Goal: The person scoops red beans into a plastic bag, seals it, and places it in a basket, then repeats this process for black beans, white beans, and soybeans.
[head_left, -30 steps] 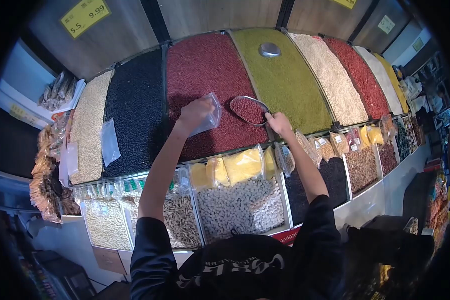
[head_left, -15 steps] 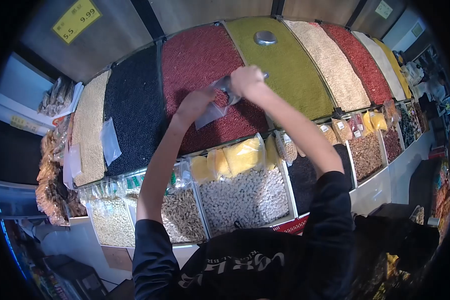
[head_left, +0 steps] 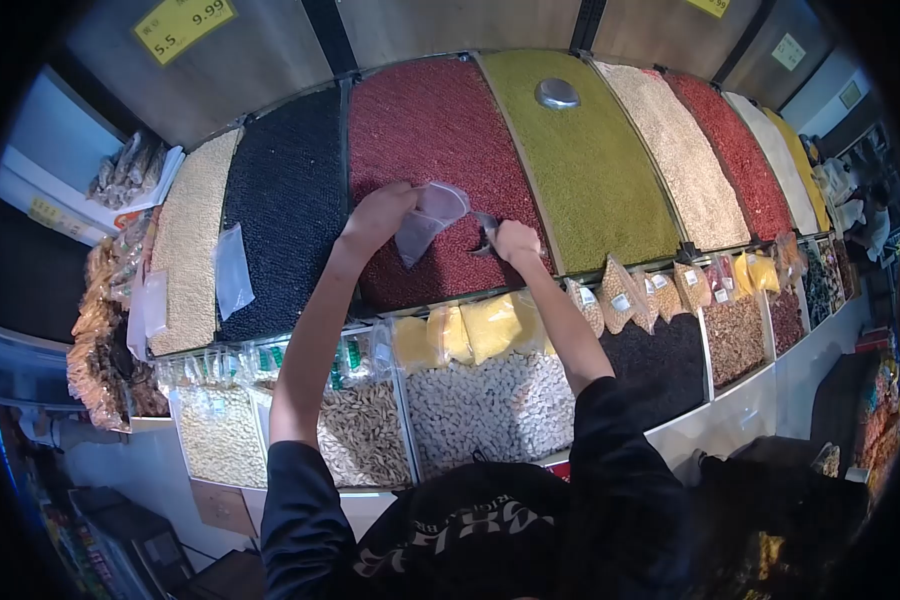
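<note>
My left hand [head_left: 385, 213] is closed on the rim of a clear plastic bag [head_left: 425, 222], which hangs open over the red beans [head_left: 425, 115]. Just right of the bag, my right hand [head_left: 517, 241] is wrapped round the handle of a metal scoop [head_left: 485, 232]. The scoop's head is low at the surface of the red beans, apart from the bag. How much the bag holds is hard to tell. Another metal scoop [head_left: 557, 94] lies on the green beans [head_left: 590, 160] further back.
Black beans [head_left: 285, 180] with a plastic bag [head_left: 233, 272] on them lie to the left. Pale grains [head_left: 675, 150] are to the right. Yellow packets [head_left: 490, 325] and packed beans [head_left: 625, 297] line the front edge above bins of white pieces [head_left: 490, 410]. A person [head_left: 873, 220] is at far right.
My right hand and the scoop have moved away from the bag, down to the beans. The bag now hangs with its mouth uncovered. The camera view has shifted slightly.
</note>
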Motion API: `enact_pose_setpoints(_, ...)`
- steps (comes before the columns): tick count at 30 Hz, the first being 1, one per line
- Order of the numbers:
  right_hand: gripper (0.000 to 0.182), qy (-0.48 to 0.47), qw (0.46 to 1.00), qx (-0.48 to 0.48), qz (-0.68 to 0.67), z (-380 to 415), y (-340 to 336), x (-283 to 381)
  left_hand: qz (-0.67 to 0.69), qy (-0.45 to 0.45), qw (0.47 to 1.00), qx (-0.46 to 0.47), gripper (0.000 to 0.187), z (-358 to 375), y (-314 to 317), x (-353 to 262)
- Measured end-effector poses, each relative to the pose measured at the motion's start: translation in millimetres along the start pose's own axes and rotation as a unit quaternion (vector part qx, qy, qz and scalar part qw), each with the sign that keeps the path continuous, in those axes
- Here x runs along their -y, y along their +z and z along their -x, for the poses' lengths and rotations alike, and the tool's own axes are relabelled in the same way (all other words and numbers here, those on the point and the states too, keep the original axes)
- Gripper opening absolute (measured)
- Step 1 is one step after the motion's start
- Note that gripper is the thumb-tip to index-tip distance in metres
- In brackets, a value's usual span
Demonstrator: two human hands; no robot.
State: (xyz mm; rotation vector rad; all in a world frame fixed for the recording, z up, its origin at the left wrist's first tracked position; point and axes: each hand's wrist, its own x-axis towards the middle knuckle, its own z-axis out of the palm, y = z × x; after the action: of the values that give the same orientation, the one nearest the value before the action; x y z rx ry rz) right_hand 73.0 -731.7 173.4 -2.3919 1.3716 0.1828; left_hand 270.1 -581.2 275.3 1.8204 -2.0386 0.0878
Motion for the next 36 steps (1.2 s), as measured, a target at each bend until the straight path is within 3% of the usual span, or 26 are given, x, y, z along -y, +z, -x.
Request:
enact_pose_setpoints(4, 0.052, -0.043, 0.998, -0.026, -0.025, -3, -13, -29, -0.006, -0.018, 1.0, 0.004, 0.007, 6, 1, 8)
enact_pose_setpoints(10, 0.056, -0.073, 0.997, 0.007, 0.035, -1, -123, -54, 0.011, -0.006, 1.0, -0.026, 0.005, 1, 1, 2)
enact_pose_setpoints(14, 0.052, -0.126, 0.987, 0.044, 0.089, 11, -188, -24, -0.007, 0.014, 1.0, -0.018, 0.007, -4, 4, 3)
enact_pose_setpoints(19, 0.042, -0.133, 0.971, 0.1, 0.169, 27, -188, 51, -0.011, 0.022, 1.0, -0.004, 0.008, -8, 0, -3)
enact_pose_setpoints(23, 0.044, -0.149, 0.964, 0.085, 0.201, 28, -185, 76, -0.072, 0.009, 0.997, 0.014, 0.018, -2, -1, 5)
enact_pose_setpoints(25, 0.039, -0.133, 0.967, 0.057, 0.212, 42, -211, 75, -0.1, 0.011, 0.995, 0.027, 0.02, 3, 0, 11)
enact_pose_setpoints(26, 0.032, -0.143, 0.965, 0.041, 0.214, 53, -225, 72, -0.073, 0.04, 0.996, -0.012, 0.02, 5, -2, 17)
enact_pose_setpoints(27, 0.032, -0.142, 0.965, 0.04, 0.217, 52, -222, 62, -0.046, 0.069, 0.995, -0.052, 0.019, 6, -3, 20)
enact_pose_setpoints(28, 0.028, -0.161, 0.953, -0.029, 0.256, 47, -214, 51, -0.046, 0.07, 0.995, -0.055, 0.019, 5, -8, 15)
enact_pose_setpoints(30, 0.017, -0.16, 0.929, -0.132, 0.307, 43, -181, 38, -0.049, -0.015, 0.999, -0.007, 0.016, 6, -21, 2)
enact_pose_setpoints(33, 0.015, -0.165, 0.91, -0.138, 0.355, 21, -92, 22, -0.015, 0.016, 1.0, -0.018, 0.009, 5, -40, -12)
enact_pose_setpoints(35, 0.016, -0.179, 0.938, -0.113, 0.275, -1, -28, 3, -0.043, 0.015, 0.999, 0.001, 0.008, 10, -50, -23)
enact_pose_setpoints(36, 0.018, -0.191, 0.944, -0.116, 0.244, 11, -29, 2, -0.067, 0.013, 0.998, 0.018, 0.006, 10, -58, -29)
